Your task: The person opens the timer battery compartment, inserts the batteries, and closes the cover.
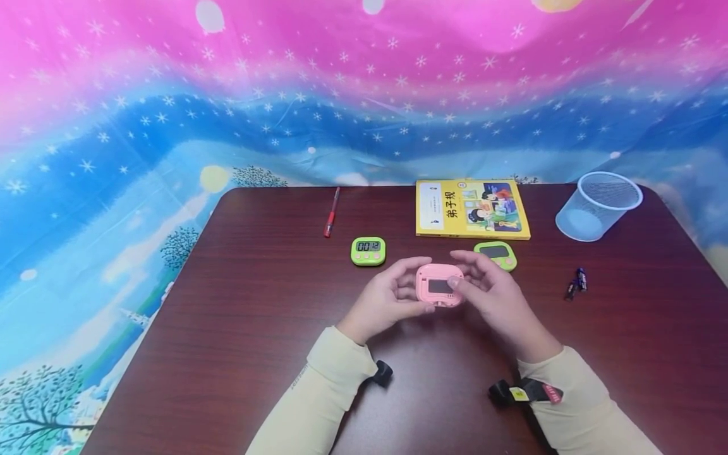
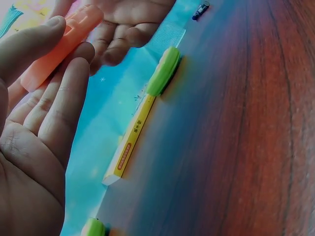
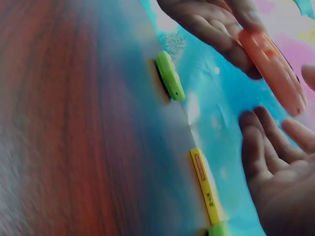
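A pink timer-like device (image 1: 436, 287) with rounded corners is held up above the table, a dark rectangular panel on the side facing up. My left hand (image 1: 383, 303) grips its left edge, thumb along the near side and fingers behind. From the right, my right hand (image 1: 503, 306) reaches in with its thumb over the dark panel and its fingers loosely spread. The left wrist view shows the device (image 2: 56, 54) edge-on between left thumb and fingers. In the right wrist view, the right fingers (image 3: 253, 150) stand apart from the device's lower end.
A green timer (image 1: 368, 251) reading digits lies behind the left hand; another green timer (image 1: 500, 255) with a blank screen sits behind the right. Farther back are a red pen (image 1: 332, 215), a yellow book (image 1: 472, 210) and a blue mesh basket (image 1: 597, 208). Small dark battery-like cylinders (image 1: 581, 279) lie right.
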